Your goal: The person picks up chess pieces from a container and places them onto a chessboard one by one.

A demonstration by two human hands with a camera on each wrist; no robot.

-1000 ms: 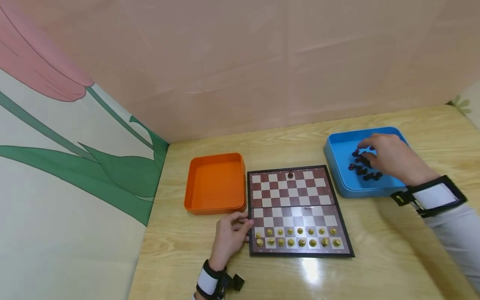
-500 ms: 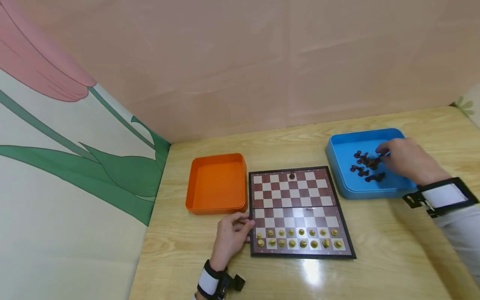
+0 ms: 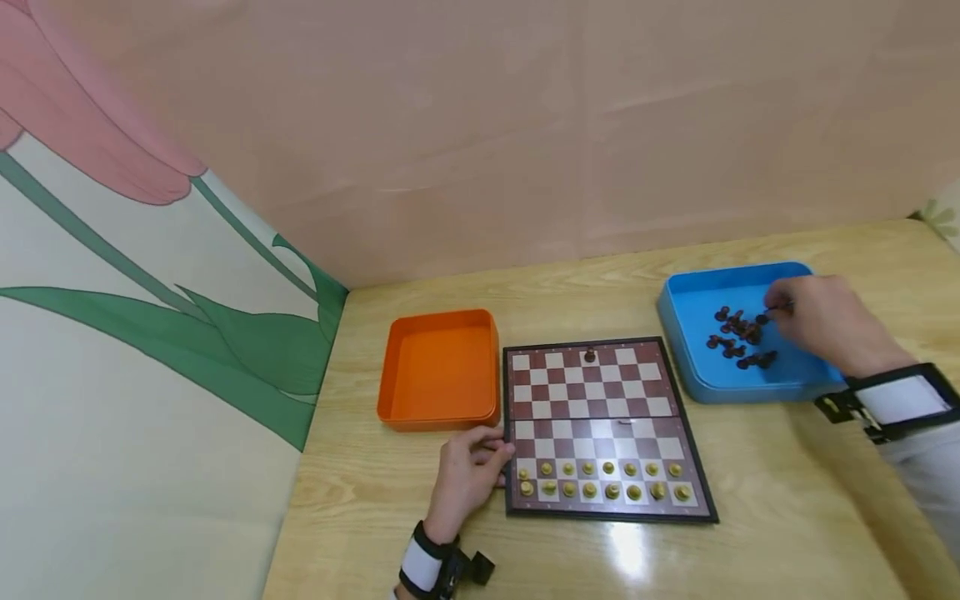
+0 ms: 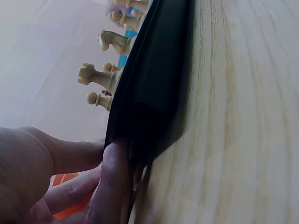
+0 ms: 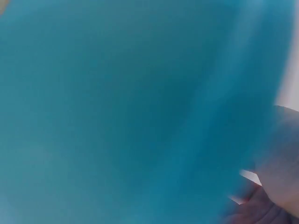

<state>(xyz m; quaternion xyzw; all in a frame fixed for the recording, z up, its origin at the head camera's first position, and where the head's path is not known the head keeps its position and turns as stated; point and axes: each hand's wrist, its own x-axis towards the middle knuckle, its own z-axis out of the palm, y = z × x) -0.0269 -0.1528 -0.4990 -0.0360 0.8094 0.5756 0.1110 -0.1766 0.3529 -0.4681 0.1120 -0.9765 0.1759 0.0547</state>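
We can read no words, brands or numbers here. Along the far and near border (image 3: 615,507) of the chessboard (image 3: 600,408) we make out tiny pale marks, too small for us to tell whether they are letters or figures. On the white panels of the left wristband (image 3: 422,567) and the right wristband (image 3: 902,402), we find no legible print. The left wrist close-up gives us no lettering on the chessboard's dark side.

Chessboard (image 3: 587,407): brown-white squares, black rim; left hand (image 3: 467,473) pinches its left edge.
Light pieces (image 3: 612,492): stand in its two near rows.
Dark pieces (image 3: 749,335): most lie in blue box (image 3: 750,393), one stands on far row.
Held piece (image 3: 762,319): dark, pinched by right hand (image 3: 827,323).
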